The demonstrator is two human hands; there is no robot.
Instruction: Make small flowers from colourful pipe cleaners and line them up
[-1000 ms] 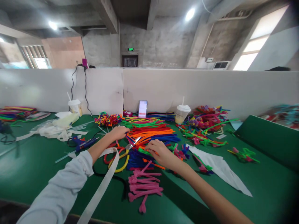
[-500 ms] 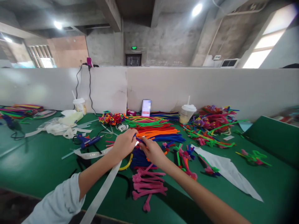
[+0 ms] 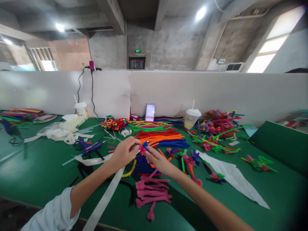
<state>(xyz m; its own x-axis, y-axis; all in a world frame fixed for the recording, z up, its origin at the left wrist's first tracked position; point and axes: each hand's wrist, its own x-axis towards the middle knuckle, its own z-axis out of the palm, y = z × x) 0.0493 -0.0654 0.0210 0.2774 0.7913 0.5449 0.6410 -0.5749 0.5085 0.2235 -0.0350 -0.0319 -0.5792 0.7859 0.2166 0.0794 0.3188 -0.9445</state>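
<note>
Between my two hands is a small pipe-cleaner flower [image 3: 143,148] in pink-red and blue, held above the middle of the green table. My left hand [image 3: 126,153] pinches it from the left; a small shiny bit shows by those fingertips, too small to name. From the right, my right hand [image 3: 159,160] grips it between thumb and fingers. Under the hands lie blue pipe cleaners [image 3: 144,166]. Nearer to me is a row of pink pipe cleaners with looped ends [image 3: 154,189]. Red and orange pipe cleaners [image 3: 166,137] lie just beyond the hands.
A blue glue gun [image 3: 90,147] and a white ribbon strip [image 3: 106,199] lie left. Lidded cups [image 3: 192,118] stand at the back, with a lit phone [image 3: 150,112] against the partition. Finished-looking pipe-cleaner pieces [image 3: 218,176] and white paper [image 3: 231,173] lie right.
My hands have turned and moved slightly apart. A pink-red and blue flower now shows between them, where before only a blue pipe-cleaner length was visible.
</note>
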